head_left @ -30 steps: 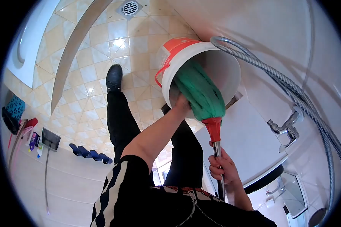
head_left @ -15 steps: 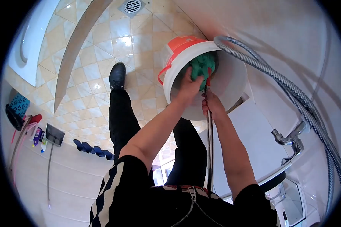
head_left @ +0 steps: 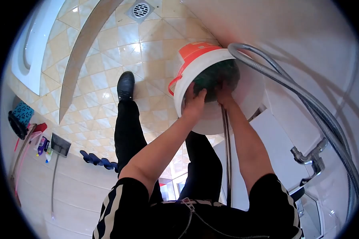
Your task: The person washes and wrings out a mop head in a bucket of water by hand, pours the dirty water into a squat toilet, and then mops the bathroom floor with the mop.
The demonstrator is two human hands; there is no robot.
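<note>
A white bucket (head_left: 233,119) with an orange label and a red handle leans with its mouth toward me. Inside it, the green cloth head of a mop (head_left: 215,75) lies low and dark, apparently in water. The mop's metal pole (head_left: 227,155) runs from the bucket back toward my waist. My left hand (head_left: 193,104) reaches over the near left rim, thumb and fingers apart beside the green cloth. My right hand (head_left: 224,96) is at the top of the pole where it meets the mop head; its fingertips are dim and partly hidden.
A flexible metal hose (head_left: 291,83) loops over the bucket's right side, near a wall tap (head_left: 309,155). A floor drain (head_left: 140,10) lies ahead on the tiles. At left stand a dustpan (head_left: 60,144), cleaning bottles (head_left: 42,146) and a blue spotted bin (head_left: 22,113).
The green mop head has gone deeper into the bucket and looks darker. Both hands have followed it down, and my left hand has come away from its grip on the cloth.
</note>
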